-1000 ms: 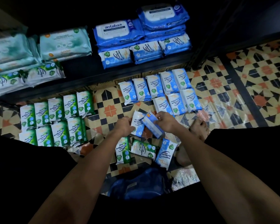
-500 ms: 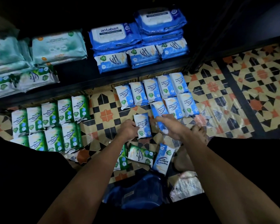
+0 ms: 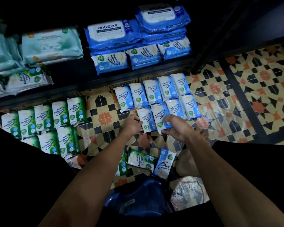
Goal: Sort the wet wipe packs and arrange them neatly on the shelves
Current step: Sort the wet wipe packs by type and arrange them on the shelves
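Seemingly the blue soft-plastic wet wipe packs are being laid out by colour on the patterned floor tiles (image 3: pixel 246 89) before they go up on the dark shelf (image 3: pixel 69 89). In the head view, the only one, the left hand (image 3: pixel 132 124) pinches the left edge of one blue-and-white "Fragrance Free" pack (image 3: pixel 146 119), while the right hand (image 3: pixel 177 127) holds the near right corner of its neighbour (image 3: pixel 161 116); both sets of fingers are curled round the packs, apparently to nudge them square into the near row.

That blue group (image 3: pixel 156 97), right of centre and just below the shelf edge, counts nine: five in the far row, four in the near row, including the two in hand. To the left lies the green "Pine" group (image 3: pixel 44 123), with five packs in its far row and about three visible in the near one; its left end is hidden.

Near the person, unsorted, lie one tilted blue pack (image 3: pixel 164 163), one green pack (image 3: pixel 142 159) and a second green one partly behind the left forearm. On the shelf sit large blue packs (image 3: pixel 111 36) stacked at the right, with three smaller blue ones in front, and pale teal packs (image 3: pixel 51 45) at the left, so colours likely keep their own sides.
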